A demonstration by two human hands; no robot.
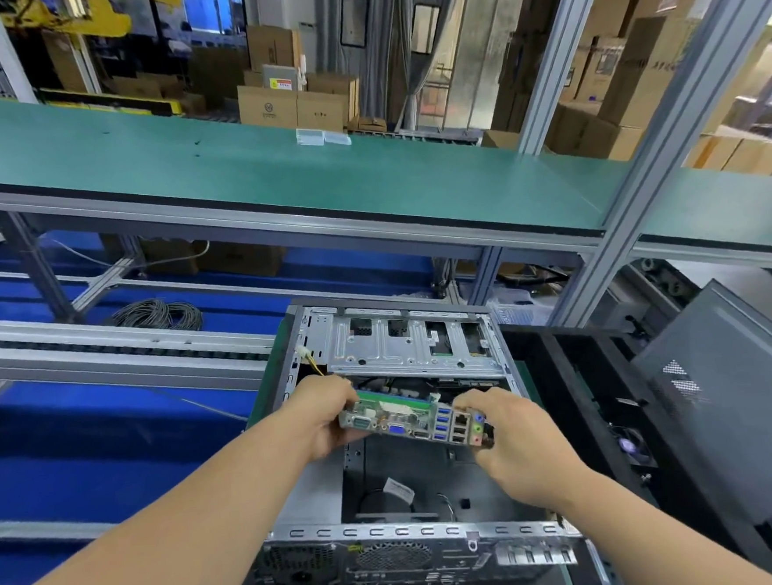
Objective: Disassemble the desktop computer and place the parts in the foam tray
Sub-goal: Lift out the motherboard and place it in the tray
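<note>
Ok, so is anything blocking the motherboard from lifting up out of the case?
Nothing visible is above the motherboard. The left hand and right hand grip its two ends, and the case is open on top. The drive cage sits behind it, not over it. The far edge is hidden.

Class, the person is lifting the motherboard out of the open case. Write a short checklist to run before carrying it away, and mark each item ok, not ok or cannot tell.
1. Both ends gripped: left hand and right hand each hold an end of the motherboard: ok.
2. Board raised above the case floor: ok.
3. All cables unplugged from the board: cannot tell.
4. Loose yellow-wired connector clear of the board: ok, it lies off to the left.
5. Free slot in the foam tray: cannot tell.
</note>
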